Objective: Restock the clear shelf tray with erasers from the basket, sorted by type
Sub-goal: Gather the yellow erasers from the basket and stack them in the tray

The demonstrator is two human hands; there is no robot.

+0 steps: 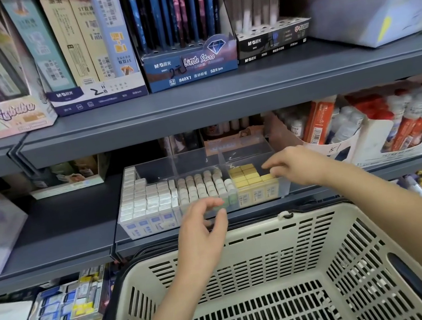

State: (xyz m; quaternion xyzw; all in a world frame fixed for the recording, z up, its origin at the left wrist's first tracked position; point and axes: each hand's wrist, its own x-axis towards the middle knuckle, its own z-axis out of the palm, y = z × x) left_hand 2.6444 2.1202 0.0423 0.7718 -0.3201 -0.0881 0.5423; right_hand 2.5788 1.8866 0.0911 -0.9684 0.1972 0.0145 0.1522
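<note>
Head view: the clear shelf tray (247,150) sits dead centre on the grey metal shelf (70,232), a see-through plastic box split by thin dividers. At its 9 o'clock side, white block erasers (143,200) in blue-printed sleeves stand packed in stepped rows; in the middle, rounded cream erasers (200,187) stand on end; at 3 o'clock, squared yellow erasers (247,179) fill the front of their section, and the back compartments show bare plastic. The right hand (294,166) reaches over the tray's 3 o'clock edge, fingers curled down at the yellow blocks; whether it pinches one, I cannot tell. The left hand (201,226) hovers at the tray's front wall, 6 o'clock, thumb and fingers spread, nothing in it. Below both arms, the beige basket (248,249), slotted plastic with a dark rim and handle, shows a bare grid floor.
</note>
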